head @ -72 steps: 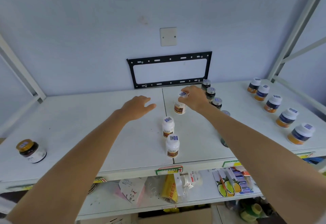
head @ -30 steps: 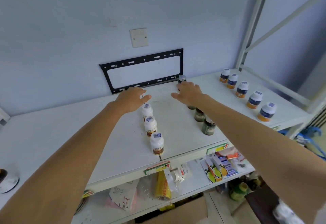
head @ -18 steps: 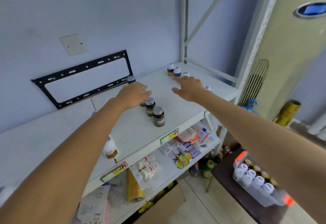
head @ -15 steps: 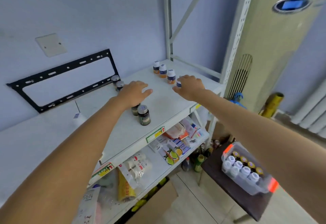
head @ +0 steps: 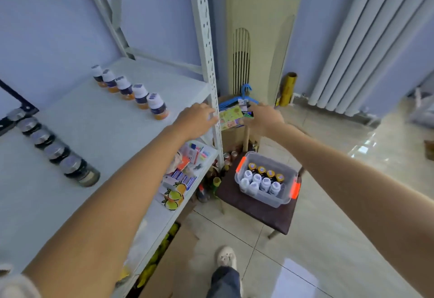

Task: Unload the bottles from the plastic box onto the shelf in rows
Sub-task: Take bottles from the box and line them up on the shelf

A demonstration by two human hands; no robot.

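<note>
Bottles (head: 261,181) stand packed in the clear plastic box (head: 266,196) on a dark stool (head: 258,213) beside the white shelf (head: 98,133), where a white-capped row (head: 131,92) and a dark-jar row (head: 56,152) already stand. Both hands are empty: the left hand (head: 196,119) hovers, fingers relaxed, over the shelf's front corner (near the upright post (head: 206,46)), and the right hand (head: 266,115) reaches out beyond it, fingers loosely spread.

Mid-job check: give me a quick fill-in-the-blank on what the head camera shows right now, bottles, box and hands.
1. The plastic box stands on a dark ____, not on the floor.
2. The row of white-capped bottles on the shelf counts ____ bottles.
3. The box's latches are coloured ____.
4. Both the left hand and the right hand hold ____.

Missing words: stool; five; orange; nothing
</note>
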